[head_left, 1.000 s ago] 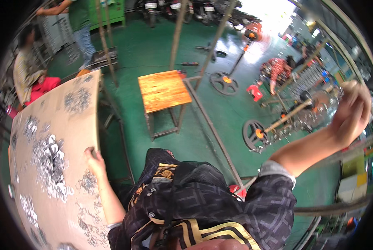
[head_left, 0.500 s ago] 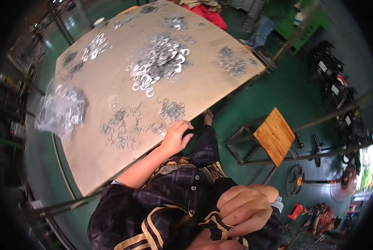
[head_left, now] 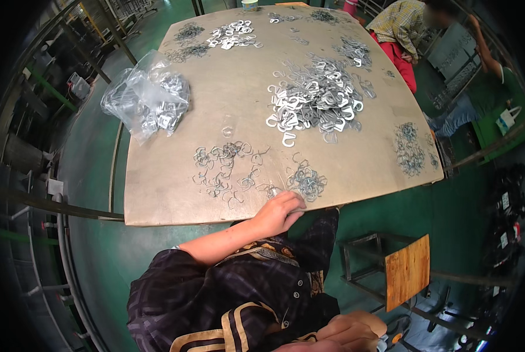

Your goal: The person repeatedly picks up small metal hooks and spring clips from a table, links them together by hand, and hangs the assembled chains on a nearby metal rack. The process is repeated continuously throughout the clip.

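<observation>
My left hand [head_left: 280,212] lies on the near edge of a large worn wooden table [head_left: 227,88]. Its fingertips touch a small heap of thin wire clips [head_left: 307,182], and whether it grips any is hidden. More loose wire clips [head_left: 224,167] are scattered just left of the hand. A big pile of flat shiny metal hooks [head_left: 315,100] lies further out, in the middle of the table. My right hand [head_left: 350,331] is low by my lap at the frame's bottom, fingers curled closed, with nothing visible in it.
A clear plastic bag of metal parts [head_left: 148,102] lies at the table's left. Smaller heaps lie at the far end [head_left: 233,34] and the right edge [head_left: 409,149]. A wooden-topped metal stool [head_left: 406,270] stands on the green floor at my right. Another person [head_left: 403,23] sits at the far right corner.
The view has swung from the floor and stool onto the table. My right arm, raised a second ago, has dropped to my lap. My left hand stays at the table edge.
</observation>
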`<state>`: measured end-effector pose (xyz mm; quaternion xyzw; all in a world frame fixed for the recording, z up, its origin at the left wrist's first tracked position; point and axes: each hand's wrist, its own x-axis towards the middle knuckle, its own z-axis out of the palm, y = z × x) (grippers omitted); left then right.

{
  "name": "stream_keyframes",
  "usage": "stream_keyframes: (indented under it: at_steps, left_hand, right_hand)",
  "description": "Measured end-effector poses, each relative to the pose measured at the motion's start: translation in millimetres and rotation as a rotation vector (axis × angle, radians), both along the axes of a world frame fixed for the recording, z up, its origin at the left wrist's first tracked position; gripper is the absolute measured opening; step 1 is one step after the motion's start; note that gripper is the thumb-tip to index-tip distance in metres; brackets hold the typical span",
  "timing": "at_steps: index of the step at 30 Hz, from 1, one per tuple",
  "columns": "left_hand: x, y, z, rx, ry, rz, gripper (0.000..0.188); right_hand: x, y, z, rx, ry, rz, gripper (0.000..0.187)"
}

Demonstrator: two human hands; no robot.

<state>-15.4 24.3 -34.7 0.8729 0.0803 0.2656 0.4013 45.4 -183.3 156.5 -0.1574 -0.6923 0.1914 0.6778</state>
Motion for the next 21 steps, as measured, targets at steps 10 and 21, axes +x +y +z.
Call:
stream_keyframes:
  at_steps: [10,21]
  left_hand:
    - [45,42,-29,0.273,0.111,0.236,0.031]
    - [33,121,-30,0.587,0.374,0.519,0.010]
  right_hand:
    - [6,31,-3,0.115,0.064,-0.027,0.010]
    - [56,34,-78,-0.414,-0.115,-0.760,0.016]
